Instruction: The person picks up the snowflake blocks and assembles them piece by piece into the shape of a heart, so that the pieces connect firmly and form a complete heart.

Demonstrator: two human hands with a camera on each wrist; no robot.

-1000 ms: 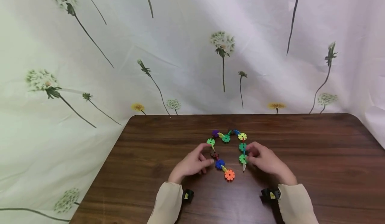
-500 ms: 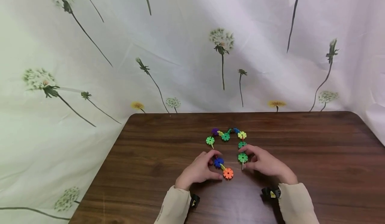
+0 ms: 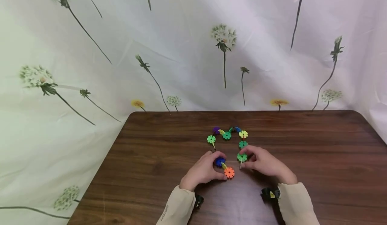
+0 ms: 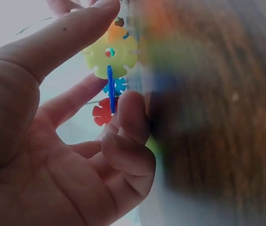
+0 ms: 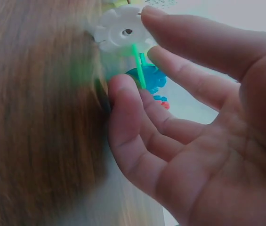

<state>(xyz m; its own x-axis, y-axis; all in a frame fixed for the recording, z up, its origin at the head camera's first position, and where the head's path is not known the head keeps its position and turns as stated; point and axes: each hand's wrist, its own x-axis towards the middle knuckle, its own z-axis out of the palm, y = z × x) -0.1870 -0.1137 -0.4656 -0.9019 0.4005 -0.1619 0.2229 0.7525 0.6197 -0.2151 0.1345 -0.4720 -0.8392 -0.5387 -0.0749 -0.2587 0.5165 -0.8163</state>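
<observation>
A chain of notched plastic snowflake discs (image 3: 226, 135) lies on the table as a loop with its gap toward me. My left hand (image 3: 203, 170) curls around its left end, index finger over the blue disc (image 3: 220, 162), thumb beside the orange disc (image 3: 229, 172). The left wrist view shows the yellow disc (image 4: 95, 56) upright between thumb and fingers. My right hand (image 3: 266, 163) holds the right end, index finger at the light green disc (image 3: 242, 157). In the right wrist view the thumb touches the white disc (image 5: 116, 30).
The brown wooden table (image 3: 317, 144) extends around the chain on all sides. Behind it hangs a white cloth (image 3: 187, 50) with printed dandelions. Dark wrist straps (image 3: 270, 194) sit by the cream sleeves (image 3: 296, 201).
My left hand has shifted right and toward me, from the chain's left side to around its blue and orange end. The chain's right end has moved slightly left with my right hand.
</observation>
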